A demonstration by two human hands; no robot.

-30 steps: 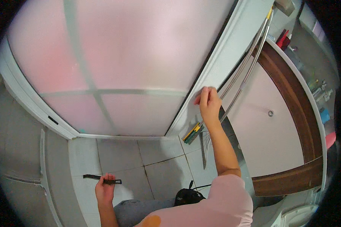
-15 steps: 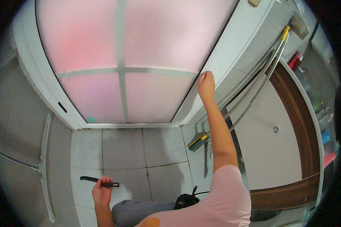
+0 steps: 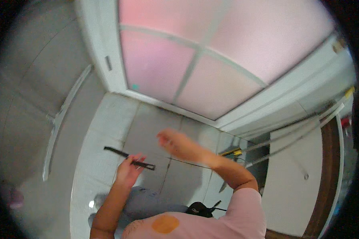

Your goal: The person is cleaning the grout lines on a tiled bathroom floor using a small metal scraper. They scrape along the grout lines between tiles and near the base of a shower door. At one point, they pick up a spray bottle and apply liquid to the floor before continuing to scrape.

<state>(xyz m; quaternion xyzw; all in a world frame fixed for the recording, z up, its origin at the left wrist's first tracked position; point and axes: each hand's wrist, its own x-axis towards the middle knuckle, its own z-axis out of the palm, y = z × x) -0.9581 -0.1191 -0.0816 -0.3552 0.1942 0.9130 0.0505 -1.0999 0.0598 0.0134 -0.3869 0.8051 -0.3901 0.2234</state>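
Observation:
My left hand (image 3: 127, 173) is closed around a slim black tool (image 3: 119, 152) with a slot in its handle end; its exact kind cannot be made out. The tool points up and left over the tiled floor. My right hand (image 3: 177, 145) is in the air to the right of it, apart from the tool. Its fingers look curled but are smeared by motion, and nothing can be made out in them. Beyond both hands stands a white-framed door (image 3: 223, 85) with frosted pinkish panes.
On the right, long-handled brushes (image 3: 275, 155) lean beside a white panel (image 3: 293, 175) with a brown edge. A grey wall with a pale metal strip (image 3: 66, 107) runs along the left. A small black bag (image 3: 199, 209) is at my waist, above the pale floor tiles (image 3: 151, 119).
My right hand has come away from the right side of the door frame, moving down and left toward my left hand. My view has turned; the left hand keeps the black tool.

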